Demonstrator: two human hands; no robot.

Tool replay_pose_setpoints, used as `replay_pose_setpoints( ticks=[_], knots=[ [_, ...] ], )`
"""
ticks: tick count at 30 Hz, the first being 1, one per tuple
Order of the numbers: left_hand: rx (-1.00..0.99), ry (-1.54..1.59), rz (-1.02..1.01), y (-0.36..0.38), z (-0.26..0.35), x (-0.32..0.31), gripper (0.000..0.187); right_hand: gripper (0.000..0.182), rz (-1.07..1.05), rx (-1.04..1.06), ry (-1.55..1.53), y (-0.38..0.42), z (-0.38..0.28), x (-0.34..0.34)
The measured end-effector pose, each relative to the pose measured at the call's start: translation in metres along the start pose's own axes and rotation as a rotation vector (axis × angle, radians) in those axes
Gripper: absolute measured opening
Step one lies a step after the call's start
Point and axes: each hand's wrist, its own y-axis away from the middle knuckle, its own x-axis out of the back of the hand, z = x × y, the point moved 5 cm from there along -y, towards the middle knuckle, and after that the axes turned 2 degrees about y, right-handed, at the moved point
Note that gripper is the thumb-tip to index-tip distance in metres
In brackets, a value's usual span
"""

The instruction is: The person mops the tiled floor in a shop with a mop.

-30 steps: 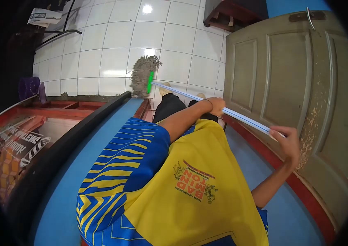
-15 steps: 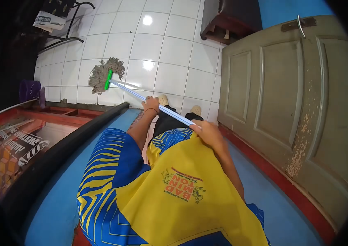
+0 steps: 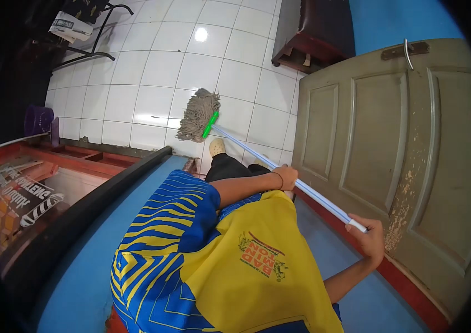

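A mop with a grey string head (image 3: 199, 115) and a green clamp (image 3: 211, 125) lies on the white tiled floor, just ahead of my shoes. Its pale blue handle (image 3: 318, 198) slants up towards my right side. My left hand (image 3: 287, 177) reaches across my body and is wrapped round the middle of the handle. Near the white-capped top end, my right hand (image 3: 367, 240) grips the handle close to the door. Both hands are closed, though the handle hides some of the fingers.
A worn brown door (image 3: 379, 139) stands at the right. Beyond it is a dark padded seat (image 3: 318, 33). A purple bin (image 3: 39, 119) sits at the left, near a black metal stand (image 3: 94, 54). A red-framed window (image 3: 80, 161) lies at lower left.
The mop head has swept right and slightly towards me across the tiles. Both hands have moved right with the handle, the right one out towards the door.
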Motion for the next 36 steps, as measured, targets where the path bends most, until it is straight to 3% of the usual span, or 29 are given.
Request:
replay_pose_setpoints(
  ticks=[4, 8, 9, 11, 12, 14, 17, 20, 21, 23, 27, 29, 31, 33, 35, 36],
  knots=[
    [0.05, 0.032, 0.073, 0.011, -0.026, 0.017, 0.021, 0.026, 0.007, -0.003, -0.092, -0.021, -0.001, -0.017],
    [0.376, -0.054, 0.21, 0.047, -0.078, 0.056, 0.029, 0.029, -0.177, 0.014, -0.056, -0.063, -0.018, -0.057],
    [0.463, -0.099, 0.317, 0.061, -0.097, 0.062, 0.031, 0.03, -0.27, -0.037, -0.078, -0.075, -0.016, -0.078],
    [0.639, -0.074, 0.483, 0.093, -0.136, 0.08, 0.035, 0.032, -0.269, 0.321, -0.116, -0.109, -0.02, -0.123],
    [0.73, 0.001, 0.54, 0.11, -0.154, 0.088, 0.036, 0.031, -0.282, 0.306, -0.092, -0.122, -0.028, -0.14],
    [0.697, -0.192, 0.851, 0.139, -0.17, 0.097, 0.044, 0.03, -0.293, 0.315, -0.032, -0.142, -0.049, -0.176],
    [0.764, 0.026, 0.865, 0.159, -0.194, 0.106, 0.058, 0.034, -0.229, 0.537, 0.115, -0.172, -0.077, -0.228],
    [0.899, -0.084, 0.807, 0.164, -0.208, 0.113, 0.057, 0.034, -0.242, 0.523, 0.137, -0.182, -0.093, -0.258],
    [0.891, -0.096, 0.819, 0.166, -0.213, 0.116, 0.057, 0.035, -0.218, 0.543, 0.175, -0.178, -0.093, -0.253],
    [0.853, -0.216, 0.627, 0.157, -0.222, 0.112, 0.057, 0.036, -0.149, 0.62, 0.219, -0.165, -0.089, -0.236],
    [0.732, -0.331, 0.273, 0.118, -0.2, 0.076, 0.062, 0.034, -0.286, 0.343, 0.128, -0.131, -0.041, -0.171],
    [0.676, -0.181, 0.187, 0.089, -0.172, 0.056, 0.074, 0.033, -0.166, 0.483, 0.06, -0.118, 0.0, -0.141],
    [0.57, -0.191, 0.107, 0.06, -0.133, 0.029, 0.081, 0.032, -0.192, 0.277, -0.011, -0.094, 0.04, -0.112],
    [0.465, -0.178, 0.073, 0.046, -0.076, 0.024, 0.073, 0.032, -0.188, 0.16, -0.077, -0.053, 0.04, -0.075],
    [0.193, -0.264, 0.053, 0.029, -0.043, 0.011, 0.059, 0.032, -0.087, 0.146, -0.006, -0.02, 0.051, -0.047],
    [0.075, -0.338, 0.168, 0.028, -0.029, 0.01, 0.055, 0.032, -0.06, 0.123, -0.031, -0.006, 0.045, -0.037]
  ],
)
